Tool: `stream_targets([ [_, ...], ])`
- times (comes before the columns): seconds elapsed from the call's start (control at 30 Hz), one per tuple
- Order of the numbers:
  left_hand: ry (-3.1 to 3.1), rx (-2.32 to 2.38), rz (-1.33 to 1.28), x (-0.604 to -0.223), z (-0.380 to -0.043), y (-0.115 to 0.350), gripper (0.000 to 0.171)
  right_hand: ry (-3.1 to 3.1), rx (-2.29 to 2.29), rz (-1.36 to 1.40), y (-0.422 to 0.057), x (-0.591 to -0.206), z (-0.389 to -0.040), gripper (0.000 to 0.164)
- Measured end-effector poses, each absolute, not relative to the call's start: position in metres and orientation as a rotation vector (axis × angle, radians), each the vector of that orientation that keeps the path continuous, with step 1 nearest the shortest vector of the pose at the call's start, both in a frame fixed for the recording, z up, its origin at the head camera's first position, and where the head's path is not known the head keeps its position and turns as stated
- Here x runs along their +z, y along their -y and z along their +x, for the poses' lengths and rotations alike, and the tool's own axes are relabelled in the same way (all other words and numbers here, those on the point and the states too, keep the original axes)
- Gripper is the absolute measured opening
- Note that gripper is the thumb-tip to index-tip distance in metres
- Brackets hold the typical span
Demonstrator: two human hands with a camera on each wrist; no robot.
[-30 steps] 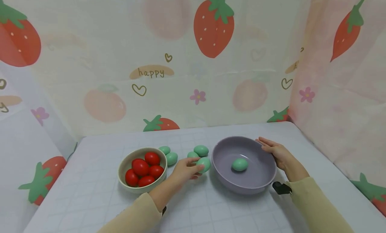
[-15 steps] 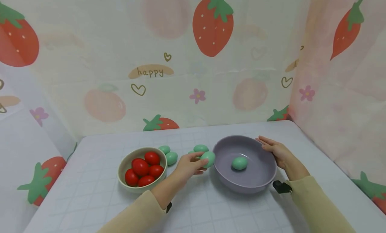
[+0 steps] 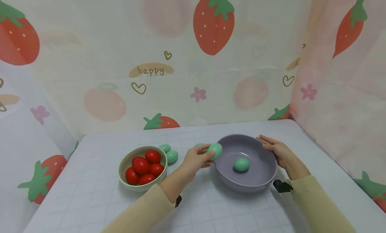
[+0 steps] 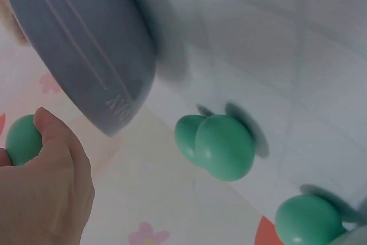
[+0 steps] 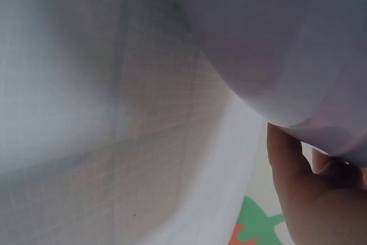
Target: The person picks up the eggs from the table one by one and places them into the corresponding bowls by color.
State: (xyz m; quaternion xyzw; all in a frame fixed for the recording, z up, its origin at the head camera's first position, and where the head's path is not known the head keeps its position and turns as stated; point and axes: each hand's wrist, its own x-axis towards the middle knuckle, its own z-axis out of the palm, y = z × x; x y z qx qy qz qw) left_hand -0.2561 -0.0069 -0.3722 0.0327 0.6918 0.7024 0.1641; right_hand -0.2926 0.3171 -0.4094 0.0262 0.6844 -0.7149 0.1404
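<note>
My left hand (image 3: 194, 160) pinches a light green egg (image 3: 215, 151) between thumb and fingers, right at the left rim of a wide greyish-purple bowl (image 3: 233, 184). In the left wrist view this egg (image 4: 24, 140) sits in the fingertips, beside the bowl's outer wall (image 4: 97, 44). Another green egg (image 3: 241, 164) lies on the bowl's floor. At the bowl's far right side, my right hand (image 3: 281, 155) rests with extended fingers against the outer wall and rim. The right wrist view shows those fingers (image 5: 285, 150) touching the bowl's side.
To the left stands a cream bowl (image 3: 130, 186) holding several red eggs (image 3: 140, 166). Two green eggs (image 3: 172, 157) lie against its right side. More green eggs (image 4: 225, 147) lie on the white gridded tablecloth (image 3: 90, 196), partly behind my left hand. A strawberry-print backdrop (image 3: 169, 102) encloses the table.
My left hand has carried the green egg up and to the right, from the tablecloth beside the purple bowl to its rim. The right hand stays in place at the bowl.
</note>
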Motion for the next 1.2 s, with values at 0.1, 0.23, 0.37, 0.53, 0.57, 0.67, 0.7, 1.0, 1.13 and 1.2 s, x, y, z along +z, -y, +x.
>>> stream_targets([
  [0.1,-1.972,2.009,0.07,-0.37,-0.257,-0.001,0.049,-1.98,-2.06,0.073,-0.317,-0.409,-0.292,0.065],
  [0.23,-1.958,2.017,0.038,-0.368,-0.259,-0.014,0.049,-1.975,-2.06,0.081,-0.318,-0.408,-0.291,0.065],
  [0.37,-1.942,2.03,-0.017,-0.367,-0.263,-0.027,0.047,-1.964,-2.066,0.091,-0.319,-0.407,-0.289,0.066],
  [0.53,-1.939,2.042,-0.088,-0.369,-0.268,-0.043,0.045,-1.949,-2.082,0.102,-0.321,-0.407,-0.288,0.065],
  [0.57,-1.932,2.052,-0.096,-0.369,-0.268,-0.047,0.045,-1.949,-2.081,0.108,-0.321,-0.407,-0.288,0.065],
  [0.67,-1.903,2.072,-0.13,-0.371,-0.269,-0.058,0.045,-1.96,-2.07,0.115,-0.321,-0.408,-0.287,0.065],
  [0.7,-1.888,2.082,-0.139,-0.372,-0.269,-0.062,0.045,-1.966,-2.066,0.111,-0.322,-0.408,-0.287,0.065],
  [1.0,-1.873,2.104,-0.27,-0.391,-0.285,-0.088,0.045,-1.992,-2.049,0.095,-0.32,-0.406,-0.289,0.065],
  [1.13,-1.876,2.119,-0.336,-0.395,-0.29,-0.091,0.045,-2.008,-2.034,0.084,-0.316,-0.407,-0.292,0.063],
  [1.2,-1.878,2.118,-0.355,-0.398,-0.291,-0.093,0.045,-2.004,-2.035,0.081,-0.316,-0.407,-0.292,0.062],
])
